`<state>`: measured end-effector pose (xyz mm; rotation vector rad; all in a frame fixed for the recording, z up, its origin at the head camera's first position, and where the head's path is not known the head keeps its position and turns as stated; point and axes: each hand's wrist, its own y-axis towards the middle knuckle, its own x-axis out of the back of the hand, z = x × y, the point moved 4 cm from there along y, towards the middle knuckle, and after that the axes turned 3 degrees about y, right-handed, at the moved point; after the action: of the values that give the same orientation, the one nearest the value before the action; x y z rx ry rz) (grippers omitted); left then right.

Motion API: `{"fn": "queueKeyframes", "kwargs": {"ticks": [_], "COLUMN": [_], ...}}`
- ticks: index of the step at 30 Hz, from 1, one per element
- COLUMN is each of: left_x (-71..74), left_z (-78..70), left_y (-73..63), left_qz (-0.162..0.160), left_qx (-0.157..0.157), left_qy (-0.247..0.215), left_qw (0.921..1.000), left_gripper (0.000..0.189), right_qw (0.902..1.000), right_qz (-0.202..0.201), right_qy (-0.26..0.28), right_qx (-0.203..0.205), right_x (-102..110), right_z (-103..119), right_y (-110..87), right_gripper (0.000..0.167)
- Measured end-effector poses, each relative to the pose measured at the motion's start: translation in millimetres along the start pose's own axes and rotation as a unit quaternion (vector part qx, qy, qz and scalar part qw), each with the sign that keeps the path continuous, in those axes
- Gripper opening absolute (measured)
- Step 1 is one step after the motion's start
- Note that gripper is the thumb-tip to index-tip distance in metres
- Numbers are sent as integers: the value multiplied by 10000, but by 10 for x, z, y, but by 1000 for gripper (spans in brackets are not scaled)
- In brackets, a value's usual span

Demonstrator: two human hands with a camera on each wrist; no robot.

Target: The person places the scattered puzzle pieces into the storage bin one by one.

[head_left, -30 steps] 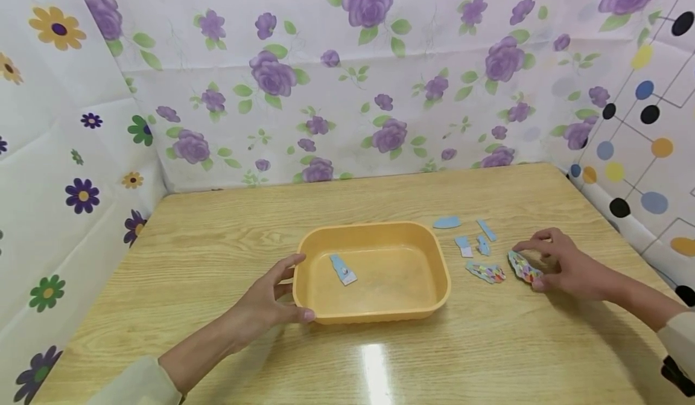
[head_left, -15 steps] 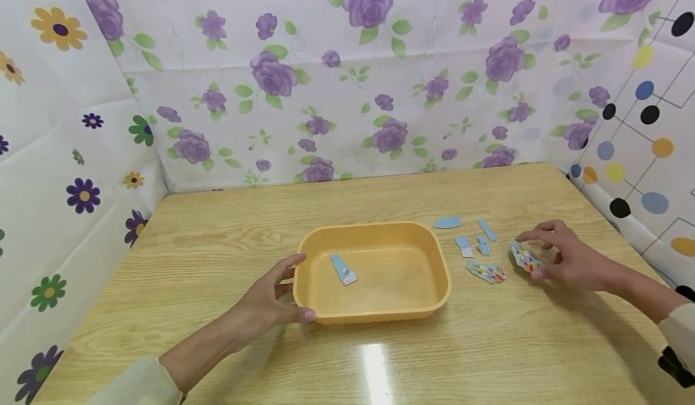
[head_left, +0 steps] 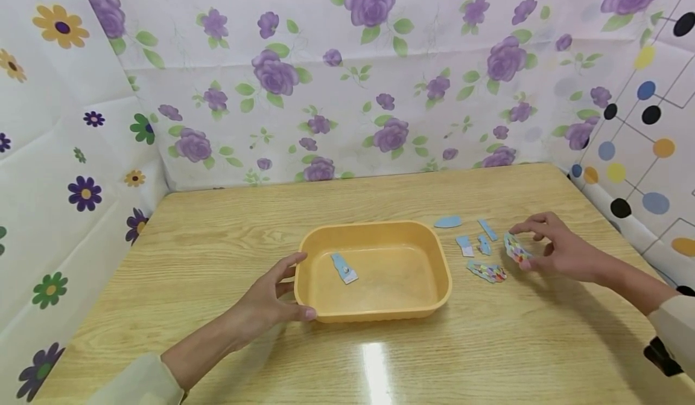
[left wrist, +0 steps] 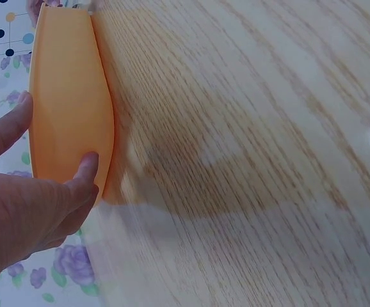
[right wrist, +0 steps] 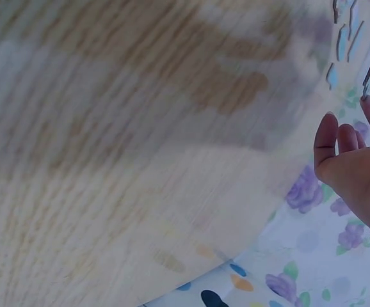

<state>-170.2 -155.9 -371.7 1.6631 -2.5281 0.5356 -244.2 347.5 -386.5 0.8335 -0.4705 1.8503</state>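
A yellow plastic tray [head_left: 374, 317] stands on the wooden table, with one blue-and-white puzzle piece [head_left: 345, 268] lying inside. My left hand [head_left: 266, 296] holds the tray's left end, thumb at the near corner and fingers at the far one; in the left wrist view its fingers [left wrist: 86, 169] lie against the outer wall. Between thumb and fingers, my right hand [head_left: 564, 251] pinches a multicoloured puzzle piece [head_left: 514, 248] by its ends, tilted over the table. The right wrist view catches this piece [right wrist: 369, 75] edge-on.
Right of the tray lie several flat pieces: a multicoloured one [head_left: 487, 271], a blue-and-white one [head_left: 464, 246], a small blue one [head_left: 484, 245], a blue strip [head_left: 487, 230] and a blue rounded one [head_left: 447, 221]. Flowered cloth [head_left: 347, 91] hangs behind the table.
My right hand has lifted the multicoloured piece, tilted it up and moved slightly left toward the tray. My left hand and the tray have stayed in place.
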Motion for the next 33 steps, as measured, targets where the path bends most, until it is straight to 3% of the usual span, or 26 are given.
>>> {"fn": "queueKeyframes", "kwargs": {"ticks": [20,33], "left_x": [-13,-7], "left_z": [9,5], "left_y": [10,11], "left_qz": [-9,-19], "left_qx": [31,22], "left_qy": [-4,-39], "left_qw": [10000,10000], "left_gripper": [101,101], "right_qw": [9996,9989], "right_qz": [233,348], "right_qy": [57,198], "right_qx": [124,240], "right_x": [-17,78], "right_z": [295,668], "right_y": [311,516], "right_gripper": [57,58]}}
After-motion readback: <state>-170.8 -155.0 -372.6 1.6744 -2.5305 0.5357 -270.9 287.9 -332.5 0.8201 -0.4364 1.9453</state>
